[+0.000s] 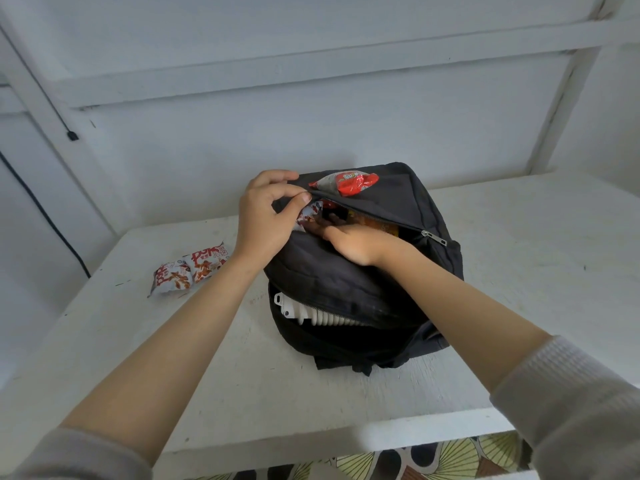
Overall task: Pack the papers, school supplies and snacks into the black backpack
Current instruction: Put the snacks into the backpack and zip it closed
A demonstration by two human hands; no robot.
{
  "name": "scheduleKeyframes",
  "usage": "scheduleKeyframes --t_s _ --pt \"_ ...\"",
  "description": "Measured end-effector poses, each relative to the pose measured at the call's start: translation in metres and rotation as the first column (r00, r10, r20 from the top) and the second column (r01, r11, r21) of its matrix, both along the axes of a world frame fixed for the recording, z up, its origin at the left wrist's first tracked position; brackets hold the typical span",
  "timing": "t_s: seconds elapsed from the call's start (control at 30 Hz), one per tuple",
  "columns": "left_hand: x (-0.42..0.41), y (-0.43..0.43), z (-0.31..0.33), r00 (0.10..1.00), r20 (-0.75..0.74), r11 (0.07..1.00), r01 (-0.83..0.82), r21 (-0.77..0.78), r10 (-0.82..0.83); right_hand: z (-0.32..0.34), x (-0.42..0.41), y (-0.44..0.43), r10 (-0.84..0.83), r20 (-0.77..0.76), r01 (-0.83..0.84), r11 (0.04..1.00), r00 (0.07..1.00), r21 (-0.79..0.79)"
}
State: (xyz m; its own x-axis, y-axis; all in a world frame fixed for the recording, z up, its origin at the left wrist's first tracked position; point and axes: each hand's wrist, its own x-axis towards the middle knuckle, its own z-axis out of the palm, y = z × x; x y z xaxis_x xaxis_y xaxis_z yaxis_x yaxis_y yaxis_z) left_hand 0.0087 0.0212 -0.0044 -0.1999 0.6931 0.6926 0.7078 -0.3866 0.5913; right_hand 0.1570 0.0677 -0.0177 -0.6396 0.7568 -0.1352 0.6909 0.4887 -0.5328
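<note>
Left hand [266, 216] is pinching the black backpack [346, 282] open, right hand [356, 244] reaching inside, grip unseen, snack packets [188, 268] lying at nine o'clock.

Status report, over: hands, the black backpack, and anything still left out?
Left hand pinches open pocket of black backpack. Right hand reaches inside, grip hidden. Two snack packets on table, red packet atop bag, unpacked.

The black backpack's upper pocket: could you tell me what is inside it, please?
Snack packets show in the opening, with the right hand reaching in. Anything deeper is hidden by the black backpack itself.
</note>
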Motion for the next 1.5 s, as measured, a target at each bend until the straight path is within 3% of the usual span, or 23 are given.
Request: scheduleKeyframes --t_s 0.1,0.2,0.27,0.37,0.43,0.63,0.83,1.0,1.13,1.33,1.5 --pt "0.000 0.000 0.000 1.000 0.007 1.000 -0.013 -0.027 0.013 0.010 0.006 -0.015 0.068 -0.029 -0.067 0.997 0.997 0.031" --pt "0.002 -0.002 0.001 0.999 0.026 0.998 -0.018 -0.059 0.019 0.028 0.021 -0.025 0.054 -0.044 -0.042 0.970 0.998 0.238" --pt "0.003 -0.003 0.000 0.999 0.037 0.996 -0.029 -0.083 0.032 0.041 0.030 -0.024 -0.019 -0.094 0.052 0.926 0.995 0.374" --pt "0.004 -0.005 -0.002 0.998 0.053 0.994 -0.027 -0.105 0.032 0.059 0.034 -0.014 -0.172 -0.295 0.311 0.786 0.940 0.534" --pt "0.004 -0.006 -0.004 0.997 0.065 0.994 -0.021 -0.111 0.029 0.060 0.033 -0.002 -0.204 -0.327 0.367 0.722 0.923 0.586" --pt "0.006 -0.008 -0.005 0.997 0.067 0.992 -0.024 -0.125 0.032 0.034 0.028 0.031 -0.252 -0.092 0.267 0.875 0.963 0.405" --pt "0.007 -0.008 -0.009 0.998 0.056 0.988 -0.019 -0.154 0.028 0.017 0.043 0.023 -0.246 -0.344 0.377 0.836 0.906 0.398" --pt "0.006 -0.006 -0.009 1.000 0.009 0.973 0.015 -0.230 -0.013 0.009 0.060 0.016 -0.268 -0.547 0.453 0.860 0.793 0.236" --pt "0.005 -0.002 -0.007 0.993 -0.058 0.954 0.081 -0.289 -0.102 0.008 0.072 -0.002 -0.352 -0.683 0.524 0.850 0.640 0.052" --pt "0.013 0.005 -0.002 0.963 -0.170 0.907 0.127 -0.401 -0.210 -0.001 0.083 -0.038 -0.344 -0.766 0.422 0.900 0.543 -0.105" --pt "0.018 0.011 0.005 0.977 -0.178 0.960 0.069 -0.271 -0.121 -0.006 0.088 -0.062 -0.282 -0.770 0.298 0.946 0.572 -0.125"
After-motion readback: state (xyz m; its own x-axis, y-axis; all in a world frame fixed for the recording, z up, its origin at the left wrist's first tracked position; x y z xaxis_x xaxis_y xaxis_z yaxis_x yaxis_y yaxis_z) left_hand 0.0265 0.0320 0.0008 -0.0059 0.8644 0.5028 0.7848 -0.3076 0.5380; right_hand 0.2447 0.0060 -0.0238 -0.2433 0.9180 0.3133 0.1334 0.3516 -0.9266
